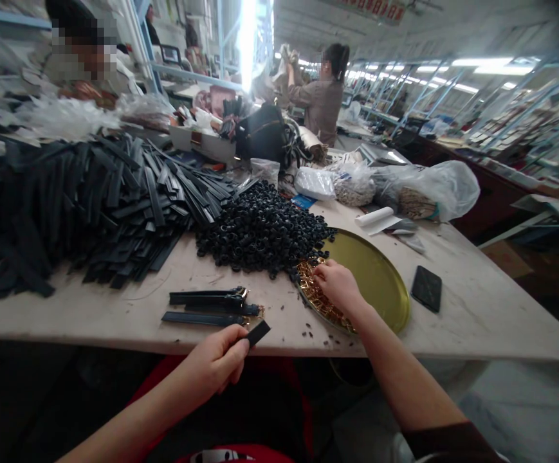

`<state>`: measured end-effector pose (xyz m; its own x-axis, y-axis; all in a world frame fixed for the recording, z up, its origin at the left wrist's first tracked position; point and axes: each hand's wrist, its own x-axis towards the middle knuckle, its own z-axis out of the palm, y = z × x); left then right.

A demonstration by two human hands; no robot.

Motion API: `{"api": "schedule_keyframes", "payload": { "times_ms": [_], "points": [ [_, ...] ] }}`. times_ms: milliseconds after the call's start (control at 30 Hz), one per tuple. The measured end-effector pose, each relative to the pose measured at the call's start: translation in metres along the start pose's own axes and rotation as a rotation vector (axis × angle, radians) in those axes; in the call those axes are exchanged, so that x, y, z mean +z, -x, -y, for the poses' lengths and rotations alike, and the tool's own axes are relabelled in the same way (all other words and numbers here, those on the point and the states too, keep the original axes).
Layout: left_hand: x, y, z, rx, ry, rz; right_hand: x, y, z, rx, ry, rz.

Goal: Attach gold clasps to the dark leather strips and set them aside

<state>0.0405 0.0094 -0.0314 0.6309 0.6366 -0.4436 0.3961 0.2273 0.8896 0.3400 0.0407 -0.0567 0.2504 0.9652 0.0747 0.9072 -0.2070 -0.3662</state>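
Pale tabletop [482, 315] up front: the left hand [220, 360] pinches a black strip [260, 333], likely light and bendy, best held near its end; right hand [341, 287] touches gold bits [312, 290], fingers' grip hidden.

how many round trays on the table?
1: the gold tray, under the right hand, between the pile of black loops and the phone. Others may be hidden behind the pile.

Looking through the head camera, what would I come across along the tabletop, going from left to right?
Pile of dark flat strips → heap of small black loops → round gold-coloured tray → dark phone.
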Motion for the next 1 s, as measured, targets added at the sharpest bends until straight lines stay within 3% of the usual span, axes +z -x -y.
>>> {"api": "schedule_keyframes", "payload": {
  "times_ms": [133, 300, 400, 533, 700, 900, 1000],
  "points": [
    [0.006, 0.003, -0.008, 0.036, 0.047, -0.064, -0.005, 0.016, 0.014, 0.008, -0.219, 0.001],
    [0.017, -0.018, -0.016, 0.186, 0.129, -0.212, -0.008, 0.048, 0.06, 0.224, -1.249, 0.193],
    [0.023, -0.032, -0.018, 0.265, 0.238, -0.24, -0.005, 0.066, 0.089, 0.295, -1.507, 0.261],
    [0.025, -0.031, -0.016, 0.303, 0.216, -0.296, 0.01, 0.084, 0.108, 0.281, -1.476, 0.29],
    [0.022, -0.016, -0.01, 0.354, 0.05, -0.301, 0.024, 0.094, 0.114, 0.149, -1.259, 0.189],
    [0.016, -0.003, -0.009, 0.254, 0.22, -0.178, 0.016, 0.112, 0.111, 0.011, -1.086, 0.356],
    [0.013, 0.004, -0.008, 0.21, 0.231, -0.131, 0.007, 0.125, 0.109, -0.105, -0.964, 0.316]
  ]
}}
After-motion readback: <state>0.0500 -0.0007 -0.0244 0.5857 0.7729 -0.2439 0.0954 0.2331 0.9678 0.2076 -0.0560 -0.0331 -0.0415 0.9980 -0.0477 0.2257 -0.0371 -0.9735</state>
